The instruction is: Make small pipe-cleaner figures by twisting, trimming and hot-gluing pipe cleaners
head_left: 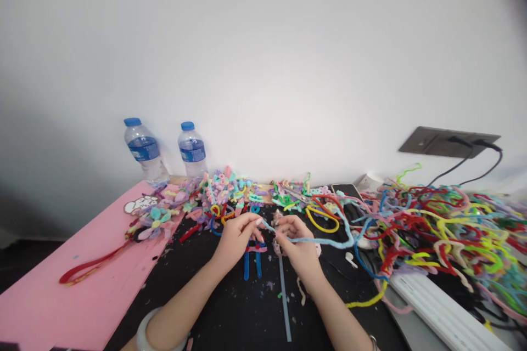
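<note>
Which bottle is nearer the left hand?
The bottle on the right, behind the fuzzy pile; the other bottle is farther left, at the far end of the pink sheet.

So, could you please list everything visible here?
Blue-capped plastic bottles: two, clear, left, against wall
Flat sheet: one, pink, left
Long strap: one, red, left
Small fuzzy shapes: uncountable, multicoloured, along wall
Loose fuzzy stems: uncountable, multicoloured, right
Flat phone: one, dark, back right
Plastic earbud: one, white, right
Slim translucent rod: one, bluish, front centre
Long plastic box: one, white, front right
Socket plate: one, grey, wall, right
Fuzzy stem: one, light blue, in both hands
Tabletop: one, black, front
Left hand, right hand: two, centre
</note>
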